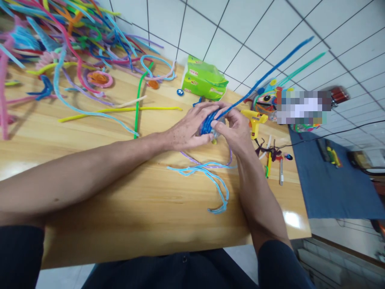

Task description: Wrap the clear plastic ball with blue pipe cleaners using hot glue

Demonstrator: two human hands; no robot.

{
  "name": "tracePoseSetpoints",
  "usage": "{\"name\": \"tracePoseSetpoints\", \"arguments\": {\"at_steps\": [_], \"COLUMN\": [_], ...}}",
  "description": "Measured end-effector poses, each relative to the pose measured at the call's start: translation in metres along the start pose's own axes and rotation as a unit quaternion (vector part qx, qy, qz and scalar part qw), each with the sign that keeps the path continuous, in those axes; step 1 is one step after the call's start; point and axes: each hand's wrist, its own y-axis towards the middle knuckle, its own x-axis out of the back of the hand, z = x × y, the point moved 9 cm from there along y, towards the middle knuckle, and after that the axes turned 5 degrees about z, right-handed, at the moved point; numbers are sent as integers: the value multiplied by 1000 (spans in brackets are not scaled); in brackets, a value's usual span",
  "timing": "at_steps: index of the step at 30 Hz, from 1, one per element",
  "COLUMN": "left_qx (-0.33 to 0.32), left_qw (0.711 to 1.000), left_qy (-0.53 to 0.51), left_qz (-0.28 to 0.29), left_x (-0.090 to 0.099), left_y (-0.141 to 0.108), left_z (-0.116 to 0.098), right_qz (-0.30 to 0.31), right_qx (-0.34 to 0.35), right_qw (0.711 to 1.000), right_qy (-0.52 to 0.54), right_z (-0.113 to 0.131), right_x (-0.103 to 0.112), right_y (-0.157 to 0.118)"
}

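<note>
Near the middle of the head view, my left hand [194, 126] holds a small clear object wrapped in blue pipe cleaner [207, 125], its fingers curled round the left side. My right hand [234, 126] is closed on the right side of the same bundle, thumb and fingers pressing the blue strand against it. A long free end of blue pipe cleaner [270, 71] sticks out up and to the right. Light blue pipe cleaners [221, 176] and a purple one lie on the wooden table just below my hands.
Many coloured pipe cleaners [69, 32] pile up at the back left. A green tissue pack [203, 78] stands against the tiled wall. A yellow glue gun [255, 120], a pen-like tool [281, 171] and decorated items lie right; a blue mat [337, 188] lies beyond.
</note>
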Motion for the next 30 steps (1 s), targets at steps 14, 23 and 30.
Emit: {"name": "tracePoseSetpoints", "arguments": {"at_steps": [14, 23, 30], "left_qx": [25, -4, -1], "left_qw": [999, 1000, 1000], "left_qy": [-29, -12, -13], "left_qz": [-5, -15, 11], "left_x": [5, -2, -6], "left_y": [-1, -1, -2], "left_z": [3, 2, 7], "right_qz": [-23, -40, -45], "right_qx": [-50, -66, -73], "right_qw": [997, 996, 995], "right_qy": [56, 47, 41], "right_z": [-5, -10, -16], "right_x": [5, 5, 5], "right_y": [-3, -3, -3]}}
